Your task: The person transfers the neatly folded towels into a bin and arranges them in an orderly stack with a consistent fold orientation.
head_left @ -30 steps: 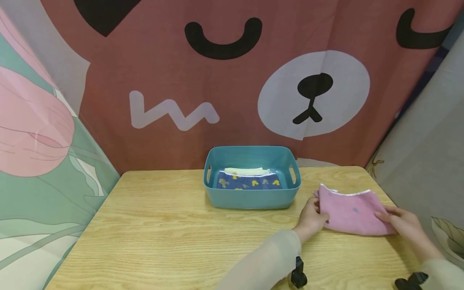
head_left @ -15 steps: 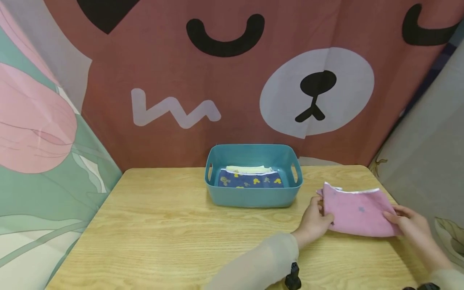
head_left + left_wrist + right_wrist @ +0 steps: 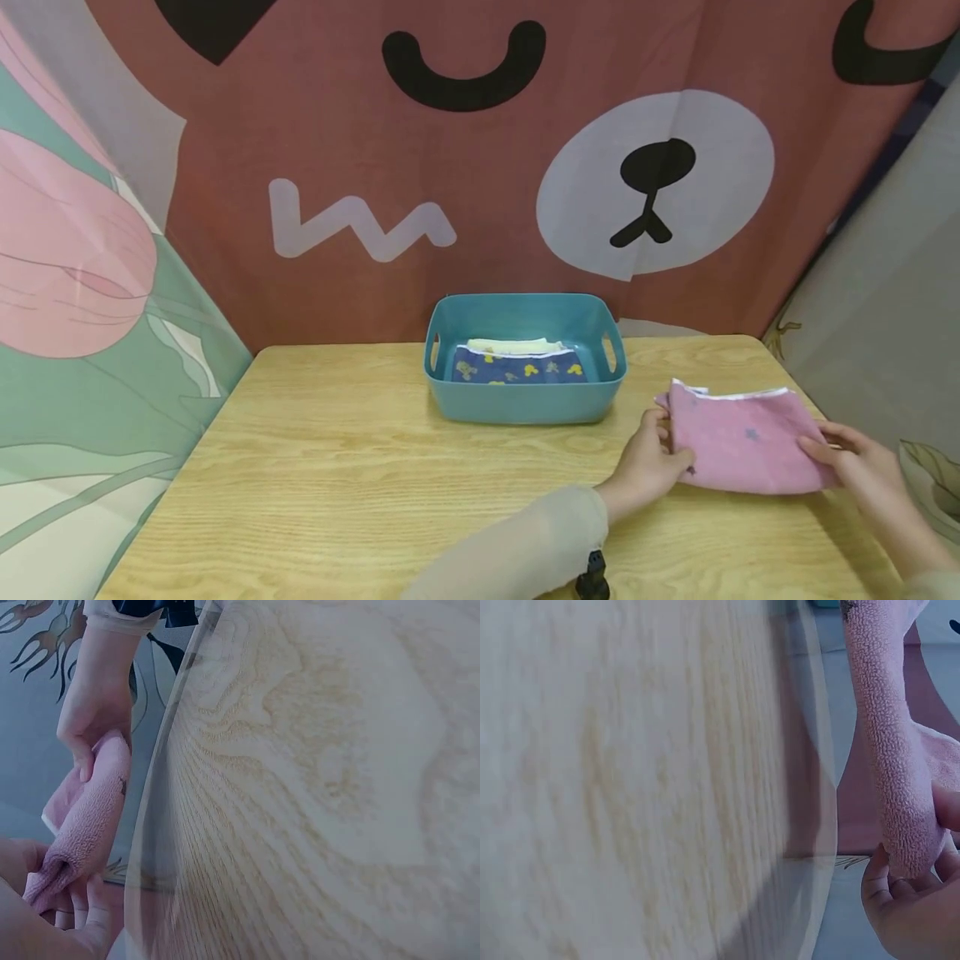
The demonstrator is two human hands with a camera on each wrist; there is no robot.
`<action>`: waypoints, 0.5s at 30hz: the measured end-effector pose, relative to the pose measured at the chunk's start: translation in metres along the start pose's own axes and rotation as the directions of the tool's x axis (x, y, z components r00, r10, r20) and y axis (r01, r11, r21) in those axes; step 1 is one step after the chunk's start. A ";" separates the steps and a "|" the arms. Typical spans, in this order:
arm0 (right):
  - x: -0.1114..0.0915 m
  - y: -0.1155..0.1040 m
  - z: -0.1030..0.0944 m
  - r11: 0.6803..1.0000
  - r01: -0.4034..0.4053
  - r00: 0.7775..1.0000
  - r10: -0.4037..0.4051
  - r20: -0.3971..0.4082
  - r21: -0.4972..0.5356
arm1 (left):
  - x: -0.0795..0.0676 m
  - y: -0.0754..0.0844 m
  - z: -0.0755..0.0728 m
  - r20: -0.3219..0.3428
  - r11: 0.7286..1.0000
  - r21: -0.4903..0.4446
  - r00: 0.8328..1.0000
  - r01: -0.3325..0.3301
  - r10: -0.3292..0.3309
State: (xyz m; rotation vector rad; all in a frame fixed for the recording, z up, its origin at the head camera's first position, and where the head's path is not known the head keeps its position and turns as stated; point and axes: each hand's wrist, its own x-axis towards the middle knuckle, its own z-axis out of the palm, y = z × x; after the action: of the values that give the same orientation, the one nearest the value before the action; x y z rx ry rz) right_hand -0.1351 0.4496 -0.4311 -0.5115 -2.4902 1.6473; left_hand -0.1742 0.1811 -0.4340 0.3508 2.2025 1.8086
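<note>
A folded pink towel (image 3: 753, 442) with a white edge and small dark star marks is held up over the right part of the table. My left hand (image 3: 648, 458) pinches its left end, thumb in front and fingers behind. At the other end, my right hand (image 3: 862, 467) grips the towel the same way. The left wrist view shows the towel's rolled, fluffy fold (image 3: 90, 817) stretching between both hands, off the tabletop. In the right wrist view, fingers of my right hand (image 3: 922, 915) wrap under the towel's end.
A teal basket (image 3: 525, 404) with side handle holes stands at the table's back, left of the towel. Inside lie a folded navy cloth (image 3: 517, 367) with yellow prints and a pale yellow cloth (image 3: 506, 345). A bear-print curtain (image 3: 360, 292) hangs behind the wooden table (image 3: 315, 483).
Both hands have shifted slightly right and toward me with the pink towel, keeping hold of both ends. The head view has tilted down a little, then up the frame rises the basket, otherwise unmoved.
</note>
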 end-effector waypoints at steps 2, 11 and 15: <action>-0.002 0.000 -0.001 1.000 0.018 1.000 -0.018 -0.003 -0.016 | -0.003 0.001 -0.002 0.011 1.000 -0.009 1.000 -0.002 0.002; -0.016 -0.001 -0.003 0.997 0.053 0.998 -0.054 -0.011 -0.049 | -0.013 0.003 -0.010 0.068 1.000 0.006 0.997 -0.031 0.030; -0.021 -0.006 -0.003 0.993 0.068 0.998 -0.069 -0.010 -0.101 | -0.019 0.004 -0.015 0.103 0.999 0.007 0.994 -0.041 0.040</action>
State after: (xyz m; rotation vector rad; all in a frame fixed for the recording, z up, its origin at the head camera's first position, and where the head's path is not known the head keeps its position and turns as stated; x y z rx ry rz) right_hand -0.1155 0.4427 -0.4227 -0.4407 -2.5609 1.4955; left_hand -0.1618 0.1613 -0.4266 0.4819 2.1493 1.7601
